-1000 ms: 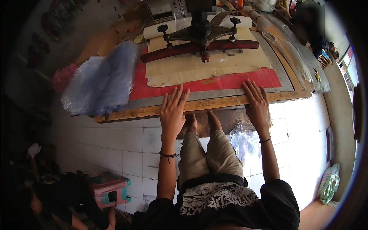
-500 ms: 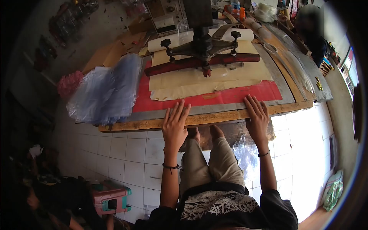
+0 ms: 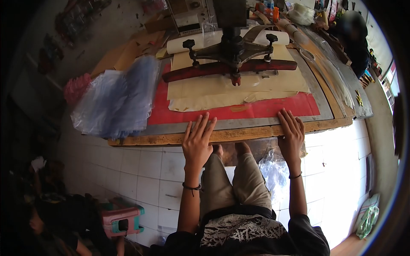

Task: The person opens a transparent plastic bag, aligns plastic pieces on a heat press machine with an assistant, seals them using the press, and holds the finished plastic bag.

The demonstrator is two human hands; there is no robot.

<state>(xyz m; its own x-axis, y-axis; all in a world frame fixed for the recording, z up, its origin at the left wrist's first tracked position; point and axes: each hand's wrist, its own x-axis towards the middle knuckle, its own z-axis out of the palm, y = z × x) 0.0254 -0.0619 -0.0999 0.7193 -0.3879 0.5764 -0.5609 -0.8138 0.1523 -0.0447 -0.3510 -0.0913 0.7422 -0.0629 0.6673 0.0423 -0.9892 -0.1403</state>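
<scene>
My left hand [image 3: 197,138] lies with fingers stretched over the wooden front edge [image 3: 239,135] of the worktable. Its fingertips reach the near border of a red sheet [image 3: 205,117]. My right hand [image 3: 292,132] rests the same way farther right, its fingertips at the red sheet's right part. Both hands hold nothing. A cream-coloured sheet [image 3: 205,100] with a ragged front edge covers the middle of the red one. Above it sits a machine's press head [image 3: 232,51] with a long red-and-dark bar [image 3: 192,73] and black knobs.
Clear plastic sheets [image 3: 115,100] are heaped at the table's left, beside a pink bundle [image 3: 77,87]. Scissors [image 3: 305,55] and plastic strips lie at right. A person [image 3: 352,38] is at the far right, another [image 3: 72,217] at lower left near a pink-and-green stool [image 3: 121,222].
The view has shifted slightly, so the table and press head sit a little farther right. Both hands stay flat at the table's front edge; the sheets look unmoved.
</scene>
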